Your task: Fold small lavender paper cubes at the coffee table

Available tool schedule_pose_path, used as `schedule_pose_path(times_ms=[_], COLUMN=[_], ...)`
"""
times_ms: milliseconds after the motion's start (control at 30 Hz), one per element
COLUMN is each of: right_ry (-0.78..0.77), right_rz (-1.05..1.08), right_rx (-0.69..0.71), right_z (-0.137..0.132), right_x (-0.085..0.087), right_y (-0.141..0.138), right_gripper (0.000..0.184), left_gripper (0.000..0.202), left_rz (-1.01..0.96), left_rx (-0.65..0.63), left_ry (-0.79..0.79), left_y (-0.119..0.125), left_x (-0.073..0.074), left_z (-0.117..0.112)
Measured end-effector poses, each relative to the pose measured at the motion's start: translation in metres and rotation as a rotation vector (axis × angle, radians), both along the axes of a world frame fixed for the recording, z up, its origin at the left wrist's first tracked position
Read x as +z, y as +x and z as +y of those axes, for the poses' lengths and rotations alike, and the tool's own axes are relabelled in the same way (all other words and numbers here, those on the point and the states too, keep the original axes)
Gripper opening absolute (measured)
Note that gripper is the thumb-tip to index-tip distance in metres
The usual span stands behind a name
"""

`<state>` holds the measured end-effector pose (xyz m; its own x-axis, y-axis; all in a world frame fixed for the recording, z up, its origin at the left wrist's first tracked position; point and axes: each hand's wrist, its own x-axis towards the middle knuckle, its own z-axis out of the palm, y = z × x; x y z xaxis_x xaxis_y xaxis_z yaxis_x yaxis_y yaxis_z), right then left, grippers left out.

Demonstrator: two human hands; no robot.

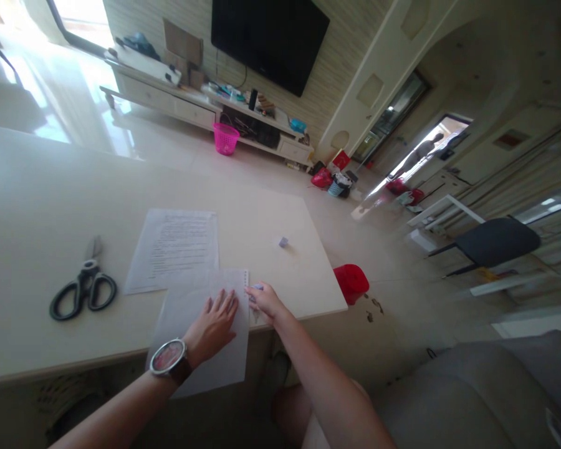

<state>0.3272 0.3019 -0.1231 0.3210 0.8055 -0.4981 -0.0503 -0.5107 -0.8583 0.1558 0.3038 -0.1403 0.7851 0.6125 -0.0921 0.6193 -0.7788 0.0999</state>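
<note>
My left hand (216,324), with a watch on its wrist, lies flat with fingers spread on a white sheet of paper (206,368). That sheet hangs partly over the table's near edge and has a row of small dark marks down its upper right edge. Beside those marks, my right hand (265,303) is closed around a small pale-purple stamp-like object (256,287), mostly hidden by the fingers. A printed sheet (182,246) sits behind, its lower edge overlapped by the first. Farther right on the table is a small pale cap-like piece (283,242).
Black-handled scissors (86,287) lie on the white table (98,193) at left. A red bin (351,284) stands on the floor past the table's right edge. Beyond are a pink basket (225,138), a TV cabinet (168,96) and a grey sofa (472,386). A person (423,149) is in the far doorway.
</note>
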Motion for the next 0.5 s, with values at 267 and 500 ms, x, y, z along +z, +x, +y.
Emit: schedule_pose_path(times_ms=[267,500], right_ry=[-0.032,0.091], right_rz=[0.087,-0.18], right_rx=[-0.1,0.028], right_z=[0.004,-0.001], right_x=[-0.002,-0.022], right_y=[-0.002,0.005], right_gripper=[0.039,0.034], left_gripper=[0.066,0.075], left_rz=[-0.031,-0.028], left_rx=[0.001,-0.014], left_ry=[-0.003,-0.065], left_y=[-0.001,-0.001], left_x=[-0.011,-0.002], left_z=[0.002,-0.001])
